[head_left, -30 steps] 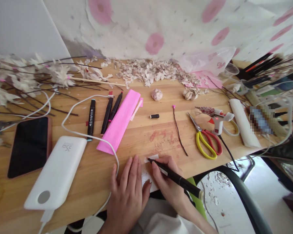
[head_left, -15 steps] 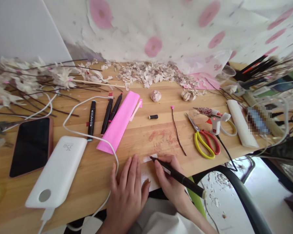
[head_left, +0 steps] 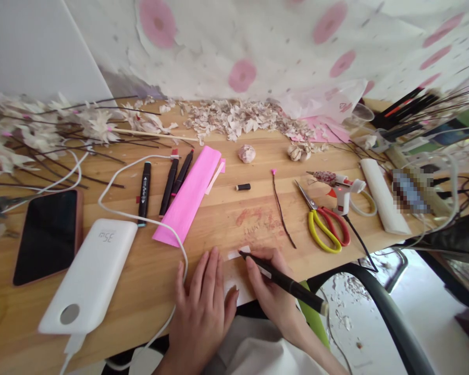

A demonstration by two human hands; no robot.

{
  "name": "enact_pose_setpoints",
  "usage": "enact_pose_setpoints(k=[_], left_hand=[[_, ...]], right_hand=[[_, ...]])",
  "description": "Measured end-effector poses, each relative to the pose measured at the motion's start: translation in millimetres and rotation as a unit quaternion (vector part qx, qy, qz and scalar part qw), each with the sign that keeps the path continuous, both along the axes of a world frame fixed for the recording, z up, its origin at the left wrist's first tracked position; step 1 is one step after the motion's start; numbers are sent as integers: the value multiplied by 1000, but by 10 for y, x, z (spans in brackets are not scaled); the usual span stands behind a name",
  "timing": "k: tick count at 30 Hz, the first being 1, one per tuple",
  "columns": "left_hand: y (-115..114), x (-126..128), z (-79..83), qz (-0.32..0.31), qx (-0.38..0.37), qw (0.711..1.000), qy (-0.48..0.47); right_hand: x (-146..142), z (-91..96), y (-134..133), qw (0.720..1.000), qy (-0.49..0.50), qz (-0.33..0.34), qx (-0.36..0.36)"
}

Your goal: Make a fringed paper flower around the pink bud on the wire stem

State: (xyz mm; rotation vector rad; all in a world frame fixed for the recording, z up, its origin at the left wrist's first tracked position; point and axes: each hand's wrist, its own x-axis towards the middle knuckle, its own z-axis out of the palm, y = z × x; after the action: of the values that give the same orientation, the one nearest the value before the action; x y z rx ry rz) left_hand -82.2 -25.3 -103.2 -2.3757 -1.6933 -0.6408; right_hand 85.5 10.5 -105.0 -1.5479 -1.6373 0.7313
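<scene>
My right hand (head_left: 269,284) is closed around a black marker (head_left: 291,285), tip down on a small strip of white paper (head_left: 236,278) at about 12 o'clock, right by the table edge (head_left: 203,245) nearest me. My left hand (head_left: 200,315) is open with the fingers (head_left: 213,273) spread, just beside the strip, and I can't really tell if it's pinning the paper.

Biggest risk is that strip – it's tiny and nothing seems to hold it, so one drag of the marker could slide it or tip it off the edge. Wet ink could smear too if my hand drags across it, or bleed through onto the wood. The white cable (head_left: 182,260) at 11 o'clock runs right past my left hand, so a snag might jerk things. And the glue gun (head_left: 338,190) at 2 o'clock has its red light on – bad news if my arm drifts over there.
</scene>
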Motion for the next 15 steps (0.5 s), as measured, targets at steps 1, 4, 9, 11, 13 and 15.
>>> enact_pose_setpoints(k=[1,4,9,11,13,15], left_hand=[[0,-2,-4,1,-1,1000,0],[-2,-6,-11,2,-7,1000,0],[-2,8,12,2,0,1000,-2],[8,21,29,4,10,1000,-9],[21,34,45,8,15,1000,-16],[31,42,55,8,15,1000,-17]], right_hand=[[-10,0,2,1000,0,6,-1],[5,-5,17,1000,-2,-10,1],[40,5,25,1000,-4,-23,6],[21,10,17,1000,-3,-4,5],[15,6,12,1000,-4,2,4],[37,-8,12,1000,-7,-10,5]])
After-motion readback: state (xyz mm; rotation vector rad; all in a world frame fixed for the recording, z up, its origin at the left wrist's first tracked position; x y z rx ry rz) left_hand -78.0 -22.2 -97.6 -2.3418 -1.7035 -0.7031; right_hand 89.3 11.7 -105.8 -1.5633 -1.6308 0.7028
